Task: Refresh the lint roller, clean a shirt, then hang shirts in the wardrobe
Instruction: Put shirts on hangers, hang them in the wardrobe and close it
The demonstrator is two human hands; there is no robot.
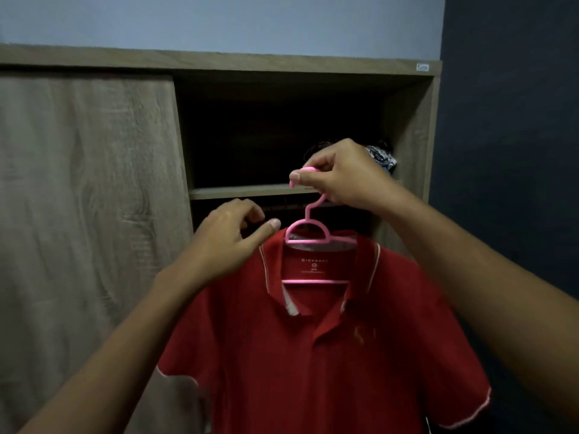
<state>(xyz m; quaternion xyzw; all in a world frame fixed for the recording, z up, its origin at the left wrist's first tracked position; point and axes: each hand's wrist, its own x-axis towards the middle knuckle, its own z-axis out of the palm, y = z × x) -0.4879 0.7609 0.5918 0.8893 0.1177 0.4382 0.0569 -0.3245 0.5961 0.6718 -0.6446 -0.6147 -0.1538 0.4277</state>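
Right hand (336, 172): raised in front of the open wardrobe, grip closed tight around the hook of the pink hanger (308, 233), thumb and fingers pinching the curve at the top.
Left hand (227, 236): up beside the shirt's left shoulder, fingers loosely curled, thumb stretched out and touching the collar edge; grip half open, clasping nothing.
Red polo shirt (313, 355): already on the hanger, hanging in mid-air from the right hand, front facing the camera, collar open, white trim on collar and sleeve cuffs, a label printed inside the neck.
Hanger: its lower bar crosses inside the neck opening, its arms tucked under the shoulders.
Wardrobe (313, 65): wood-grain frame, right half open and dark inside.
Shelf (244, 192): runs across the opening just behind the right hand, with a patterned bundle (383, 159) on it at the right end.
Sliding door (87, 183): covers the left half.
Wall (507, 151): dark, to the right of the wardrobe.
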